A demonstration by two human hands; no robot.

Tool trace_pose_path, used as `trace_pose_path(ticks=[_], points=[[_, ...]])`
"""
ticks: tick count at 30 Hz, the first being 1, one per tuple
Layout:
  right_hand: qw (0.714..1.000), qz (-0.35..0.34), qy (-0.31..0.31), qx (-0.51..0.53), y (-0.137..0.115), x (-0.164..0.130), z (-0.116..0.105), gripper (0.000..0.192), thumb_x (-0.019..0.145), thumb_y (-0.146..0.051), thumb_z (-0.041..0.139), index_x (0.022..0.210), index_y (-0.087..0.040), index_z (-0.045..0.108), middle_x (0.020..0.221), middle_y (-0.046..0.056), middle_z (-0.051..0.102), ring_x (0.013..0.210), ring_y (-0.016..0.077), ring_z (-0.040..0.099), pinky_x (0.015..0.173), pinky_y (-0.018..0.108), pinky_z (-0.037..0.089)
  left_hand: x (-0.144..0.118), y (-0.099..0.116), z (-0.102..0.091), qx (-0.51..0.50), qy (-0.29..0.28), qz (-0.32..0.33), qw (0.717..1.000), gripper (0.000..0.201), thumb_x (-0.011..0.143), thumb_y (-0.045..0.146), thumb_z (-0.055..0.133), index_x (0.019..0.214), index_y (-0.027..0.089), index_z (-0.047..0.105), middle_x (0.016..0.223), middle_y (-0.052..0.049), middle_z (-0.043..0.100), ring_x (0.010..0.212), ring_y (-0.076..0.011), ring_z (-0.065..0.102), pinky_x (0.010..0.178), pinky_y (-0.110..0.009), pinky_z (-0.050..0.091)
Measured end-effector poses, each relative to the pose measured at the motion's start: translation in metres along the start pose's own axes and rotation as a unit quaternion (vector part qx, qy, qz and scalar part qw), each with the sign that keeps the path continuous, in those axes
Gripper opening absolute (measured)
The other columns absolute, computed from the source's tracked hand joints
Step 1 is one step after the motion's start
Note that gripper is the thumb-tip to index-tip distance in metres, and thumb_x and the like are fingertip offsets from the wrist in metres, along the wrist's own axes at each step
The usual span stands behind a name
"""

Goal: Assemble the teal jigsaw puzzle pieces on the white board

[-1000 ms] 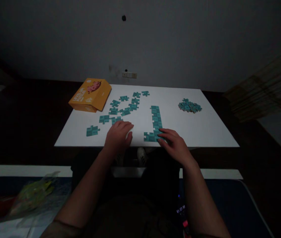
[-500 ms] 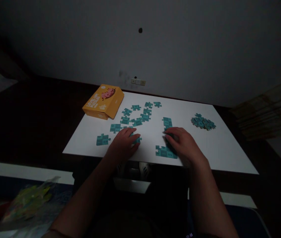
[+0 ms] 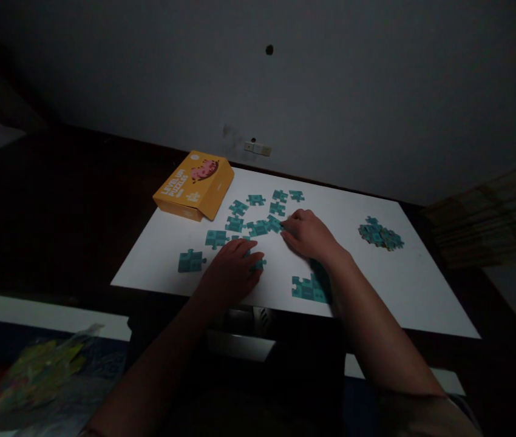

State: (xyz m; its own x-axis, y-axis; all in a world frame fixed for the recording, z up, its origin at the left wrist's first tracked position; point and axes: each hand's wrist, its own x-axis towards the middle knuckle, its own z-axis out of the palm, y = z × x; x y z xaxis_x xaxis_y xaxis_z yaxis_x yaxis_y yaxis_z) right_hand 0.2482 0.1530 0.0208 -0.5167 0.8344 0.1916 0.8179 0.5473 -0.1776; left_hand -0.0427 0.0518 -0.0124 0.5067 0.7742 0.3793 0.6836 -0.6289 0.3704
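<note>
Thumb and fingertips of my right hand pinch the edge of a teal puzzle piece in the middle of the white table. This piece lies tilted against another teal piece on its left. My left hand rests palm down near the front edge, fingers slightly spread over a puzzle piece that it partly covers. Under my right forearm is a joined corner of teal pieces, its upper part hidden. More loose pieces lie around, among them one with a knob left of my left hand.
An orange puzzle box stands at the table's back left corner. A heap of puzzle pieces lies on the right side of the white table. At the lower left, a clear plastic bag holds yellowish pieces.
My right hand has moved left and away from me, from the joined pieces to a loose piece, which now lies turned. My left hand stays nearly in place. The view has shifted slightly.
</note>
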Motion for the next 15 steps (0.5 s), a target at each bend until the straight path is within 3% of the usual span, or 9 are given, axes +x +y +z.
trace_pose_path(ticks=[6, 15], points=[[0.999, 0.012, -0.020, 0.037, -0.008, -0.040, -0.012, 0.028, 0.108, -0.030, 0.068, 0.125, -0.026, 0.090, 0.115, 0.019, 0.078, 0.110, 0.0379, 0.073, 0.098, 0.059, 0.061, 0.001, -0.001, 0.000, 0.005, 0.001, 0.008, 1.000, 0.036, 0.105, 0.025, 0.075, 0.141, 0.024, 0.078, 0.154, -0.018, 0.074, 0.142, -0.0399, 0.068, 0.119, -0.065, 0.061], [1.000, 0.000, 0.021, 0.020, -0.031, -0.034, -0.003, 0.034, 0.109, -0.030, 0.070, 0.139, -0.028, 0.084, 0.145, 0.013, 0.082, 0.130, 0.0390, 0.071, 0.116, 0.062, 0.057, 0.001, -0.003, 0.000, 0.031, 0.001, 0.018, 0.999, 0.036, 0.106, 0.026, 0.075, 0.141, 0.022, 0.078, 0.155, -0.018, 0.075, 0.141, -0.0392, 0.069, 0.119, -0.063, 0.062]])
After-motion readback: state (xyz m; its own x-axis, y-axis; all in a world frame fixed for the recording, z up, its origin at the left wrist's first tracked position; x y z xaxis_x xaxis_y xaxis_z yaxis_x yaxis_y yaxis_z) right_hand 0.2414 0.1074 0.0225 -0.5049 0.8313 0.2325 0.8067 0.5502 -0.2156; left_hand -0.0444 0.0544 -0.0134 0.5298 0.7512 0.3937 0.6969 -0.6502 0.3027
